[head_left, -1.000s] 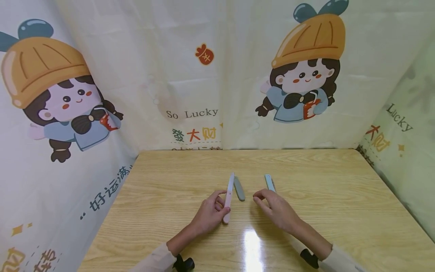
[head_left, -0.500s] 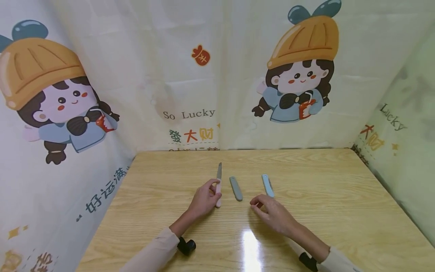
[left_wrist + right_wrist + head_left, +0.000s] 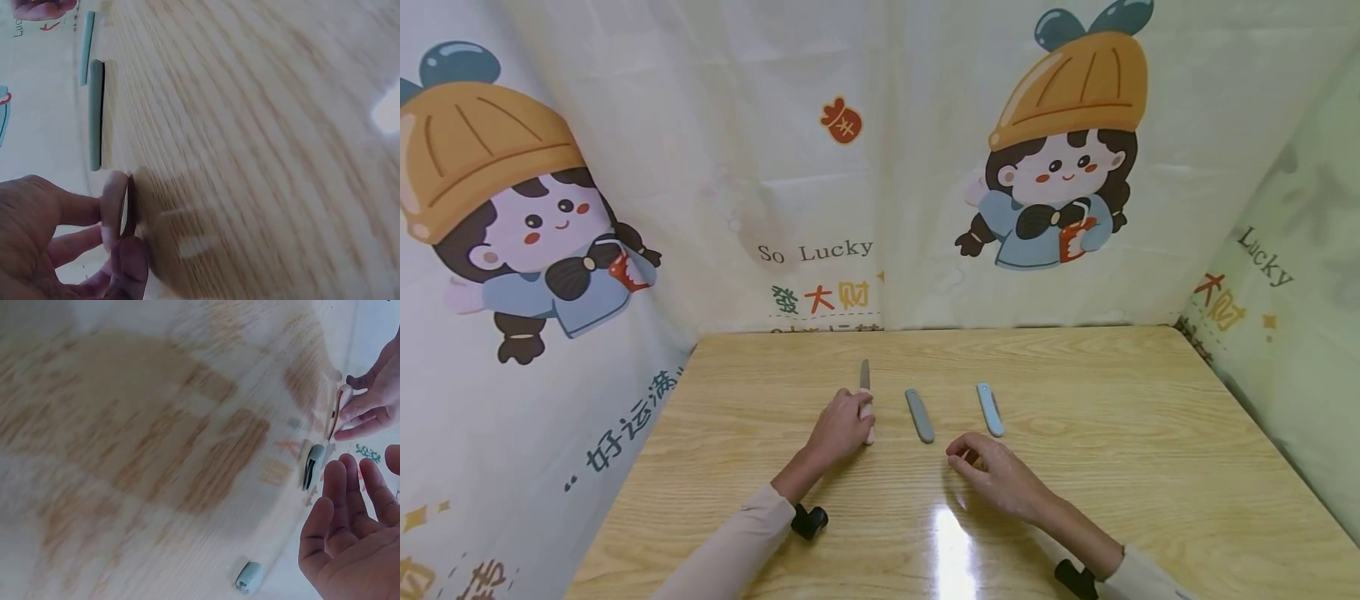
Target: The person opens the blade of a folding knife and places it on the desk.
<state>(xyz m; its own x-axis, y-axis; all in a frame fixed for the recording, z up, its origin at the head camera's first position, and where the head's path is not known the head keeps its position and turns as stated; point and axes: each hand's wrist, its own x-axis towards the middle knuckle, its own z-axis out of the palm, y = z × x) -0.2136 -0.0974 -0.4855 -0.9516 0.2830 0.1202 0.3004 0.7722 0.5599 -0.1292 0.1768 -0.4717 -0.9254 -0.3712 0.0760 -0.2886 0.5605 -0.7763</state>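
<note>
My left hand (image 3: pixel 838 427) pinches the pink handle of a folding knife (image 3: pixel 865 375) between thumb and fingers, low over the wooden table. Its blade is swung out and points toward the back. In the left wrist view the handle (image 3: pixel 114 203) stands on edge, partly covered by the thumb. Right of it lies a grey-green folding knife (image 3: pixel 919 416), folded. Farther right a light blue folding knife (image 3: pixel 990 409) also lies folded. My right hand (image 3: pixel 996 475) hovers in front of these two, fingers loosely bent, holding nothing; the right wrist view shows its palm (image 3: pixel 359 556).
The wooden table (image 3: pixel 1075 392) runs back to a pale curtain (image 3: pixel 925 167) printed with cartoon figures, which also rises along both sides. A bright light reflection (image 3: pixel 955 550) shows near the front. Black camera mounts sit on both wrists.
My left hand has carried the pink folding knife left, away from the grey-green one, and lowered it toward the table. My right hand has drawn slightly back from the blue knife.
</note>
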